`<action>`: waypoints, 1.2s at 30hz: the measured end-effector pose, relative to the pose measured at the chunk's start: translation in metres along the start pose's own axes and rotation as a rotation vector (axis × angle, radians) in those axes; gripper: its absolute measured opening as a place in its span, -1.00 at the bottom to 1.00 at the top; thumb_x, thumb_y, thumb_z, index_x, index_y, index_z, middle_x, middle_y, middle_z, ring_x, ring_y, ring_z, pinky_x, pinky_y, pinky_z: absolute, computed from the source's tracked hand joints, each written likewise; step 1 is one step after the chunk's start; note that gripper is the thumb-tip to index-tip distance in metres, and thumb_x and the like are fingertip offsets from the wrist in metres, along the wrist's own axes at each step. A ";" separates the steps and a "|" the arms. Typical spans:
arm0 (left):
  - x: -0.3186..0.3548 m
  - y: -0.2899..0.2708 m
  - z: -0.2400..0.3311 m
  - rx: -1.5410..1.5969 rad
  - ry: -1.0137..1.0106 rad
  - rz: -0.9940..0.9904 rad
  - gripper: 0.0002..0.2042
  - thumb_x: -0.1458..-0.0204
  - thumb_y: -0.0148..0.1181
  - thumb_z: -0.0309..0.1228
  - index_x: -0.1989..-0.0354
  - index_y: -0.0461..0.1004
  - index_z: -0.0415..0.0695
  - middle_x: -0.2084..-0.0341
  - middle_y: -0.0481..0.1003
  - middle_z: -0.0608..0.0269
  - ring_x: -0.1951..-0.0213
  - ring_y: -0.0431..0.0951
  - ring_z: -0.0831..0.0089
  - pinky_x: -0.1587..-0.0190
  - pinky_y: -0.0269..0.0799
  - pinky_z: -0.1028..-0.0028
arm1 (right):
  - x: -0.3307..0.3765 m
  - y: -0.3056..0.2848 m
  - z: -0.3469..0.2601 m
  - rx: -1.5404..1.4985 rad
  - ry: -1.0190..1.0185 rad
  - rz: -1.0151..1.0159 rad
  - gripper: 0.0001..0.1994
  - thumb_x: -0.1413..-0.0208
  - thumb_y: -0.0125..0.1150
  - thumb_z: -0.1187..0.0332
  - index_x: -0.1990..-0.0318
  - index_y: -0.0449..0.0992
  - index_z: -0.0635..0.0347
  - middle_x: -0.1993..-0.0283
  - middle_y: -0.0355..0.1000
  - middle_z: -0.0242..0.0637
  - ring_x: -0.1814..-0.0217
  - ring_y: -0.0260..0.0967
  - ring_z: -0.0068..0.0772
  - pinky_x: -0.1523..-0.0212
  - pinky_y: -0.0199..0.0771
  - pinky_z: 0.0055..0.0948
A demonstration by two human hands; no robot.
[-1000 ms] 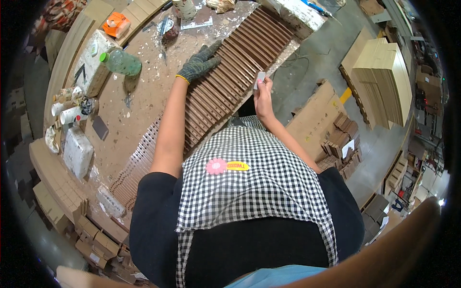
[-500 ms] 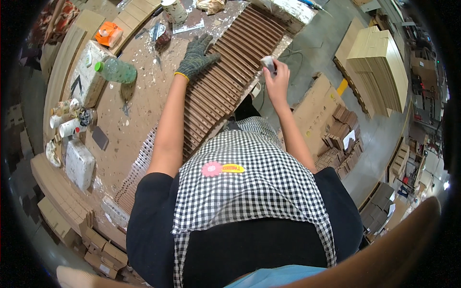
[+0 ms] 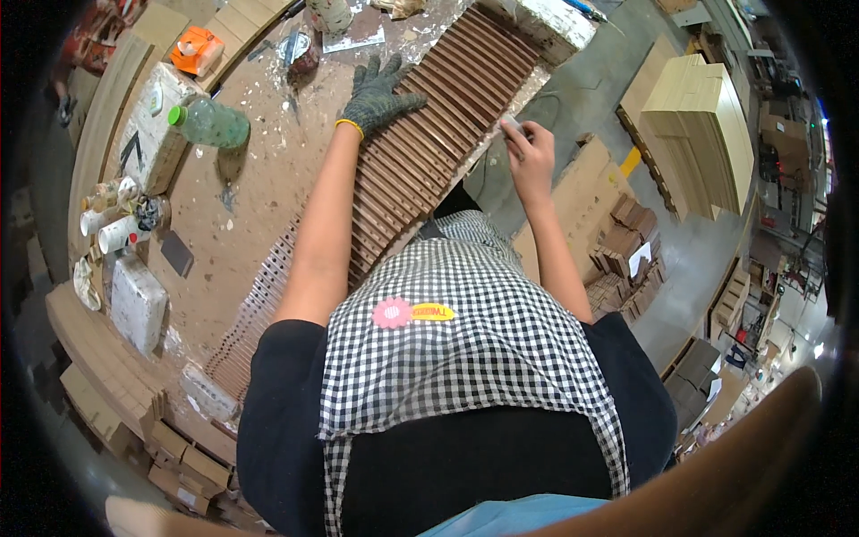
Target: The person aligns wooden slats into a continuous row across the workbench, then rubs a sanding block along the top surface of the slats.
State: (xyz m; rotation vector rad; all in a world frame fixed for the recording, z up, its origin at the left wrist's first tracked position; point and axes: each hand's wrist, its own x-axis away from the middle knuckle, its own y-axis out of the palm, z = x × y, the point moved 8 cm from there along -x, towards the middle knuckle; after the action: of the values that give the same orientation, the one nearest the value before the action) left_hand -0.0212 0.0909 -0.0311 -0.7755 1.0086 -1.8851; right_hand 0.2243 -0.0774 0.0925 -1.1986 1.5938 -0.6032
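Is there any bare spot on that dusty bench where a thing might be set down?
The widest bare patch of the bench lies between the green bottle and the ribbed wooden panel under the gloved left hand. It is crowded along the left edge, round the cluster of small bottles and the white block, and at the far end by the orange tool.

A woodworking shop: dusty bench point(image 3: 259, 179) with slatted panel point(image 3: 429, 134); stacked boards point(image 3: 707, 125) on concrete floor point(image 3: 582, 98); offcut blocks point(image 3: 626, 259); glue-smeared bottles point(image 3: 116, 224).
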 end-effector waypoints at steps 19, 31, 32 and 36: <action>0.005 -0.005 0.016 -0.017 0.029 -0.022 0.06 0.08 -0.07 0.57 -0.50 0.11 0.07 -0.53 -0.07 0.16 -0.54 -0.30 -0.01 -0.52 -0.44 -0.01 | -0.152 0.121 -0.054 -0.153 -0.249 -0.084 -0.65 -0.05 0.37 0.47 -0.01 0.68 -0.11 0.10 0.50 -0.15 0.02 0.40 -0.06 -0.04 0.47 -0.17; 0.039 -0.013 -0.012 -0.074 0.019 -0.036 -0.13 0.01 -0.05 0.51 -0.46 0.16 0.38 -0.54 -0.13 0.14 -0.54 -0.32 -0.06 -0.52 -0.46 0.00 | -0.016 0.032 -0.048 -0.095 -0.292 -0.173 -0.57 -0.02 0.29 0.56 -0.06 0.62 -0.09 -0.04 0.44 -0.18 -0.09 0.36 -0.09 -0.07 0.45 -0.18; 0.041 -0.012 -0.014 -0.081 0.006 -0.026 -0.15 0.00 -0.05 0.51 -0.46 0.16 0.42 -0.54 -0.13 0.16 -0.54 -0.32 -0.05 -0.52 -0.47 -0.01 | -0.019 0.038 -0.048 -0.097 -0.298 -0.177 -0.57 -0.02 0.29 0.56 -0.06 0.62 -0.09 -0.04 0.44 -0.18 -0.09 0.36 -0.09 -0.07 0.45 -0.18; 0.041 -0.004 -0.014 -0.082 -0.018 -0.046 -0.16 0.00 -0.05 0.50 -0.46 0.16 0.43 -0.54 -0.11 0.17 -0.54 -0.29 -0.05 -0.52 -0.45 -0.01 | -0.060 0.081 -0.077 -0.006 -0.478 -0.121 -0.49 0.08 0.18 0.61 -0.09 0.60 -0.05 -0.06 0.44 -0.14 -0.13 0.36 -0.06 -0.10 0.44 -0.18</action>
State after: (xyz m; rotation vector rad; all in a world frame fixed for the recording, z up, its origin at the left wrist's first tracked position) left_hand -0.0527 0.0608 -0.0291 -0.8693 1.0707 -1.8822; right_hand 0.1211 -0.0051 0.0785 -1.3330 1.1273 -0.3504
